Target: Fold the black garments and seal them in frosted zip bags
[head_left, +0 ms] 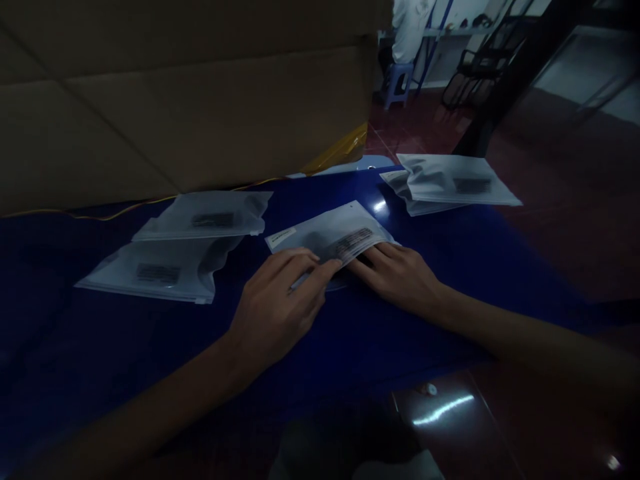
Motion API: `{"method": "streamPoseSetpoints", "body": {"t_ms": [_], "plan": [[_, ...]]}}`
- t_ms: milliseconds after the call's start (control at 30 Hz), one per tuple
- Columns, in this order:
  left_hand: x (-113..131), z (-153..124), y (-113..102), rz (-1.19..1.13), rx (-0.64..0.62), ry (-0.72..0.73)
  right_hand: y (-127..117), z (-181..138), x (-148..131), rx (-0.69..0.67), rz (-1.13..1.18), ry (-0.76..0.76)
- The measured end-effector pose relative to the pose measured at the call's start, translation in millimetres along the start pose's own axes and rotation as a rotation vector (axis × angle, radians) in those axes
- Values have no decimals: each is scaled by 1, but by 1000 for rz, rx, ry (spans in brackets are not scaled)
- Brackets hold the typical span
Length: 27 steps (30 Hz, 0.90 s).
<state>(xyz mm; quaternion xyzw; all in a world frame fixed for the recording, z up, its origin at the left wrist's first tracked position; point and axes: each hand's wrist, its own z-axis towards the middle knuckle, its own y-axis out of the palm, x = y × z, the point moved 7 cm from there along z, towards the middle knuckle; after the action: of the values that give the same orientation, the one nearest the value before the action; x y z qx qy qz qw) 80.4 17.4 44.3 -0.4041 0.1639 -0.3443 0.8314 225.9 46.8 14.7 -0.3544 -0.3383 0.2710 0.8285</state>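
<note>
A frosted plastic zip bag with dark printing and a small white label lies tilted on the blue table in front of me. My left hand is closed, pinching the near edge of this bag between thumb and fingers. From the other side, my right hand reaches into or under the bag's near opening, its fingers stretched and somewhat apart. The right fingertips are hidden by the plastic, so I cannot tell what they touch. What the bag contains does not show clearly.
Two similar zip bags overlap at the left. More bags lie stacked at the table's right back edge. A large cardboard box stands behind the blue table. Farther back, a person sits on a blue stool near a dark chair.
</note>
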Motion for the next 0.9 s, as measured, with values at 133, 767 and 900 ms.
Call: {"method": "streamPoseSetpoints", "body": {"t_ms": [133, 767, 900], "plan": [[-18, -4, 20, -64, -175, -102, -7, 2, -7, 65, 119, -133], [-33, -7, 31, -80, -145, 24, 14, -4, 13, -201, 128, 135], [-37, -6, 19, -108, -9, 13, -8, -1, 10, 76, 85, 60]]}}
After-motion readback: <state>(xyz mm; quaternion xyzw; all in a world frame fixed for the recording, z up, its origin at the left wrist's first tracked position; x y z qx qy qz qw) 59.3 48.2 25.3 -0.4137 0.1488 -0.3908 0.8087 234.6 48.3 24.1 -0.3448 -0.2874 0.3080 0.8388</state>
